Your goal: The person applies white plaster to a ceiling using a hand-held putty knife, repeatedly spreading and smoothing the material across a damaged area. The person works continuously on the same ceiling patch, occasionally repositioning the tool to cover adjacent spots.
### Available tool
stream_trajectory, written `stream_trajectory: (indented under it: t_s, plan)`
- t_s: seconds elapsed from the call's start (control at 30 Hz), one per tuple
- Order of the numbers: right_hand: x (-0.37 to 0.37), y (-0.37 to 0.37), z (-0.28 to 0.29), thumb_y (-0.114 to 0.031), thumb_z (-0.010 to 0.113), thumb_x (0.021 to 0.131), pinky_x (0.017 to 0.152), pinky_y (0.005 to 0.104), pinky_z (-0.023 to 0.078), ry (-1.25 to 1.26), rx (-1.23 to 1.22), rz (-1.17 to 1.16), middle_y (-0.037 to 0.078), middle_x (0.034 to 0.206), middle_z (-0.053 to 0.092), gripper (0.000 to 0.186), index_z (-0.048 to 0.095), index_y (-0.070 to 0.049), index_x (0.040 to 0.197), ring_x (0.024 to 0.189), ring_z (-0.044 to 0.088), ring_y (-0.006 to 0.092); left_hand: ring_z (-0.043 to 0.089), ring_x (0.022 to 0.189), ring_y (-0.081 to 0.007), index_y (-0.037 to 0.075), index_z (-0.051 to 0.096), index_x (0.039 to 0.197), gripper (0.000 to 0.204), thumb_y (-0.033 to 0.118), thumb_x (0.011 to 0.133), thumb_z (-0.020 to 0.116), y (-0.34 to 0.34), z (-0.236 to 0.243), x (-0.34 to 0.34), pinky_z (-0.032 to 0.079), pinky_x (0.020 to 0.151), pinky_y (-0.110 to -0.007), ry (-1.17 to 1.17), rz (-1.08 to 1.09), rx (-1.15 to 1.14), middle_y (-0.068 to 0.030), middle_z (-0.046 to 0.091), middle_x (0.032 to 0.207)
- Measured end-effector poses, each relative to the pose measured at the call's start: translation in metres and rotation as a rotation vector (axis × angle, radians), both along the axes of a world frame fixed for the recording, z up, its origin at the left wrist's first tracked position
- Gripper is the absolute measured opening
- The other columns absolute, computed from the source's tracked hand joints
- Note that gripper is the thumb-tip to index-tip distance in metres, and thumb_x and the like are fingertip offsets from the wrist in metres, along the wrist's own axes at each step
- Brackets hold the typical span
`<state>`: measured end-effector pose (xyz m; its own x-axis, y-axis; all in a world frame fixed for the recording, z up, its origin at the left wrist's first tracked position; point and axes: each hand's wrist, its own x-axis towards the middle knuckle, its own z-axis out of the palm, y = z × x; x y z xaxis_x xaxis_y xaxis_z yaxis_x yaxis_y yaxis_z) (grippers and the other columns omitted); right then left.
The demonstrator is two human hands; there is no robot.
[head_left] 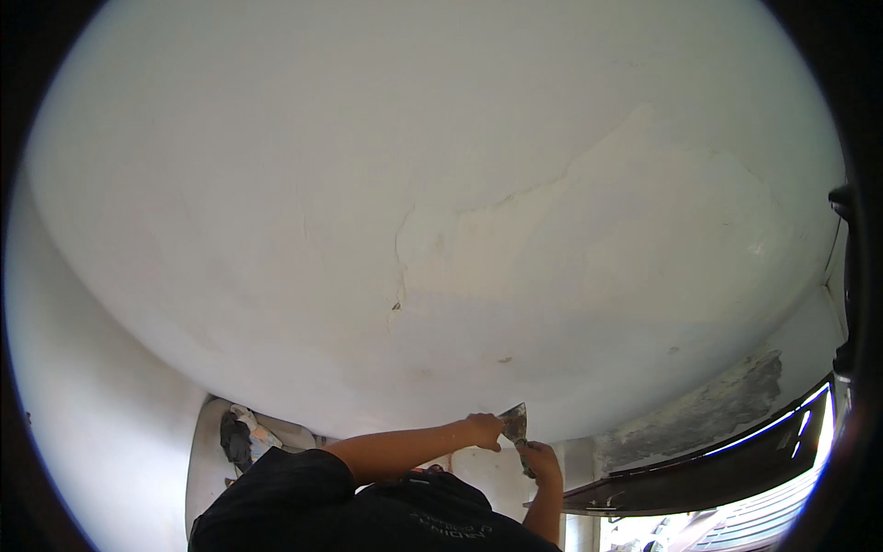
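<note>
A metal putty knife (514,421) with a wide, stained blade is held upright near my chest. My right hand (540,465) is closed round its handle. My left hand (481,431) reaches across to the blade, with bent fingers gripping its side. Overhead and ahead spreads a white plastered surface (276,166), with thin cracks, a small chipped hole (396,306) and a paler, irregular patch (598,239).
A side wall (83,386) curves down the left. A recess at lower left holds dark and pale crumpled things (237,432). At lower right are a grey, flaking strip (690,414) and a dark-framed opening (736,474) with bright slats outside.
</note>
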<state>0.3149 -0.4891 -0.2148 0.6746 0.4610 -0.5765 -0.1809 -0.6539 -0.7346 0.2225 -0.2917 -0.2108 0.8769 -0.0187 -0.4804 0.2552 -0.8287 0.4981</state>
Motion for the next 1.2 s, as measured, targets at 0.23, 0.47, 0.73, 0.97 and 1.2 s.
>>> stream_trajectory:
  t_s: [0.23,0.47,0.73,0.97,1.2]
  plan:
    - [0.004,0.001,-0.029,-0.036,0.075,0.079,0.092,0.0498,0.052,-0.656,-0.375,0.271,0.024,0.115,0.064,0.041,0.073,-0.003,0.103,0.104,0.065,0.0415,0.058,0.121,-0.0362,0.005,0.068,0.122,0.061,0.056,0.089,0.062,0.032,0.02,-0.035,0.044,0.105,-0.046,-0.162,0.264,-0.093,-0.018,0.065,0.127]
    - [-0.033,0.024,0.036,-0.024,0.078,0.077,0.089,0.0486,0.051,-0.737,-0.087,0.498,0.025,0.106,0.067,0.033,0.072,-0.002,0.1,0.1,0.064,0.043,0.061,0.117,-0.0352,0.005,0.066,0.126,0.056,0.05,0.092,0.062,0.045,0.027,-0.118,0.046,0.103,-0.042,-0.3,0.46,-0.404,-0.0193,0.064,0.129]
    - [-0.087,0.062,0.134,-0.016,0.069,0.091,0.063,0.0322,0.052,-0.337,0.376,0.539,0.014,0.093,0.068,0.029,0.063,0.001,0.113,0.069,0.065,0.0236,0.064,0.11,-0.0294,0.005,0.057,0.136,0.05,0.013,0.089,0.072,0.028,0.091,-0.171,0.051,0.096,-0.039,-0.787,0.847,-0.619,-0.018,0.063,0.127]
    - [-0.119,0.104,0.206,-0.012,0.058,0.098,0.05,0.0245,0.042,0.038,0.837,0.54,0.004,0.077,0.059,0.035,0.048,0.003,0.128,0.056,0.053,0.0081,0.059,0.114,-0.0351,0.01,0.064,0.127,0.055,0.0,0.074,0.075,0.025,0.195,-0.167,0.045,0.102,-0.049,-1.399,0.707,0.671,-0.011,0.061,0.122]
    - [-0.138,0.134,0.274,-0.016,0.056,0.101,0.046,0.0234,0.04,0.141,1.079,0.463,0.006,0.08,0.058,0.036,0.046,0.004,0.129,0.055,0.052,0.0092,0.059,0.113,-0.0336,0.011,0.07,0.117,0.051,0.001,0.067,0.076,0.074,0.269,-0.136,0.045,0.1,-0.051,-1.719,0.42,0.777,-0.009,0.061,0.116]
